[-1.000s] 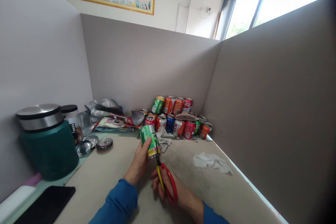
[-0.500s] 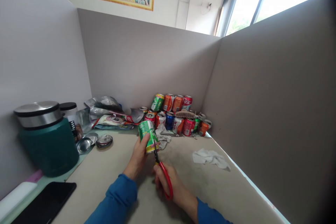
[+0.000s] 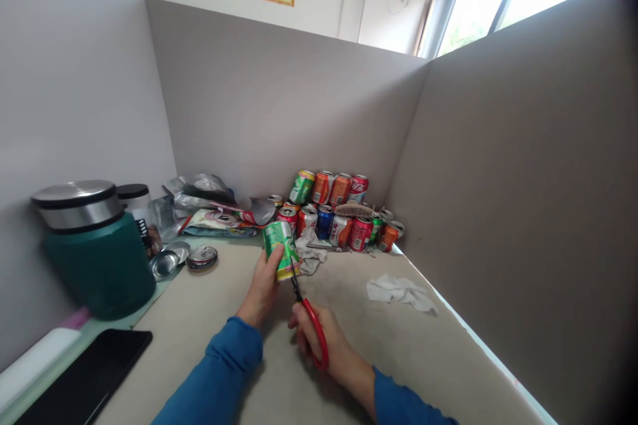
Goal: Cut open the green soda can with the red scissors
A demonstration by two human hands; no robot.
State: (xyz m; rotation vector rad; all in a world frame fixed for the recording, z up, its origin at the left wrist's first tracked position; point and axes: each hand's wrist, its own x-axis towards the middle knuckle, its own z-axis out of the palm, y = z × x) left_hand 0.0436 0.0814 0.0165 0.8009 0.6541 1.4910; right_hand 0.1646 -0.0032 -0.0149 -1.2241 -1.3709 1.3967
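My left hand (image 3: 263, 284) is closed around a green drink can (image 3: 280, 249) with a yellow band at its lower end, held tilted above the table. The thumb lies across the can's printed side. In my right hand (image 3: 321, 335) is a pair of scissors (image 3: 314, 332) with red handles and dark blades. Those blades point up and reach the can's lower right side. Whether they cut into the metal there I cannot tell. Fingers of the right hand wrap round the handles.
Behind my hands several drink cans (image 3: 340, 231) stand stacked against the partition (image 3: 279, 93). A crumpled white cloth (image 3: 401, 293) lies to the right. On the left are cut can ends (image 3: 202, 257), a teal jar (image 3: 102, 265), foil pouches (image 3: 219, 222) and a black phone (image 3: 84, 375).
The whole view has shifted slightly, so the surroundings sit a little higher. Both hands keep their hold on the can and scissors, with hardly any change between them.
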